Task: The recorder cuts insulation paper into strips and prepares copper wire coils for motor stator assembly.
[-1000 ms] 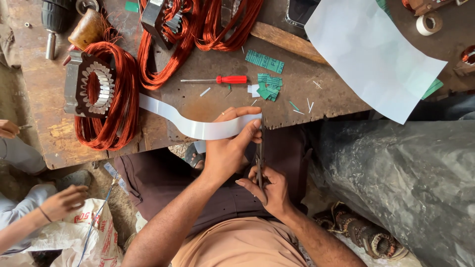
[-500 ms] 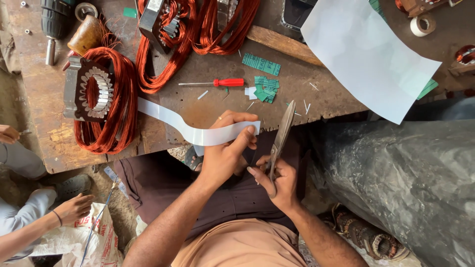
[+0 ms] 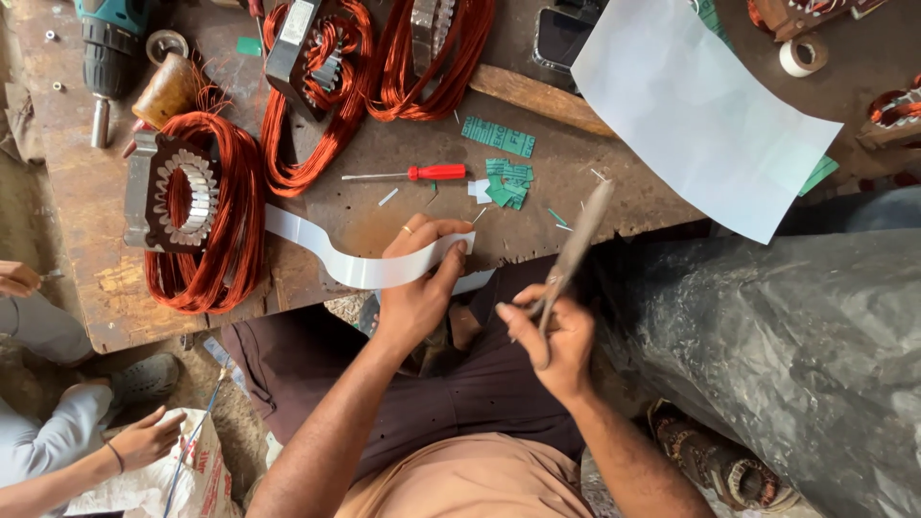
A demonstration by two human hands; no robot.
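My left hand (image 3: pixel 419 283) grips a long white strip of insulating paper (image 3: pixel 326 254) that curves from the bench down over my lap. My right hand (image 3: pixel 554 336) holds a pair of scissors (image 3: pixel 574 251), blades shut and pointing up toward the bench, blurred and apart from the strip. A cut end of the strip (image 3: pixel 472 281) shows between my two hands.
On the wooden bench (image 3: pixel 86 278) lie a metal stator with copper windings (image 3: pixel 197 206), more copper coils (image 3: pixel 384 67), a red screwdriver (image 3: pixel 417 174), green paper scraps (image 3: pixel 507 182), a big white sheet (image 3: pixel 696 110) and a drill (image 3: pixel 107 48). Another person's hand (image 3: pixel 144 436) is lower left. Grey plastic sheeting (image 3: pixel 777 345) lies right.
My right hand has swung the scissors away from the strip, up and to the right. My left hand keeps its hold on the strip.
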